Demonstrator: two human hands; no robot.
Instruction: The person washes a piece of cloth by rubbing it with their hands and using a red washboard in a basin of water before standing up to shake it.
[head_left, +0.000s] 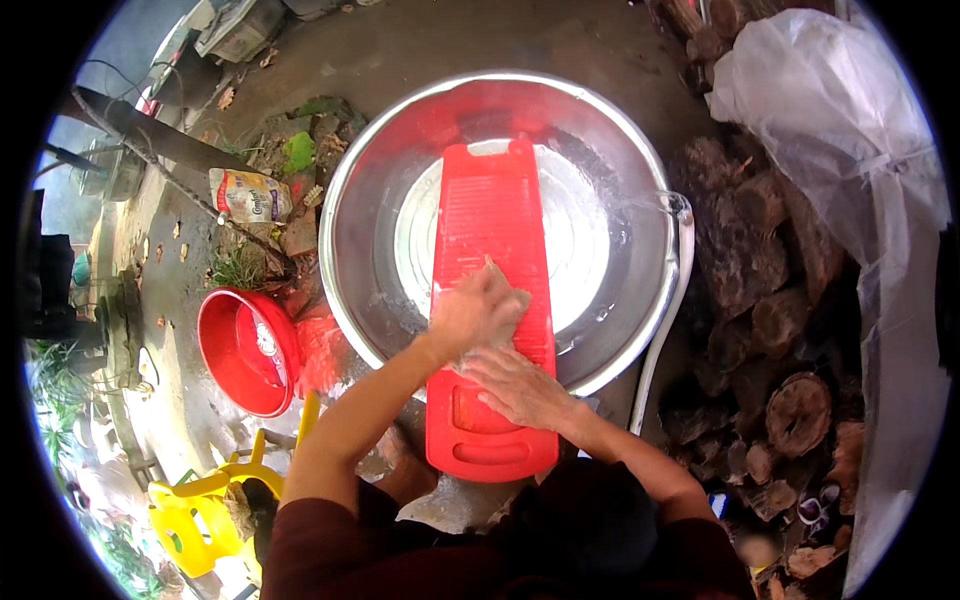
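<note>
A red plastic washboard (491, 217) leans lengthwise into a large, round metal basin (360, 172), its near end over the rim toward me. On its ridges lies a small, pale, wet-looking cloth (516, 301), mostly covered by my hands. My left hand (474, 309) is bunched over the cloth and gripping it, blurred by motion. Just nearer to me, my right hand (517, 388) holds the cloth's near end down against the board with fingers stretched out and palm down. Water runs into the basin from a pale hose (682, 247) hooked over its right rim.
Left of the basin, a red plastic bowl (247, 352) rests tilted, near a Comfort pouch (251, 196) and a bare branch (187, 191). A yellow plastic stool (202, 525) is at lower left. Stacked firewood (795, 412) and plastic sheeting (825, 97) line the right.
</note>
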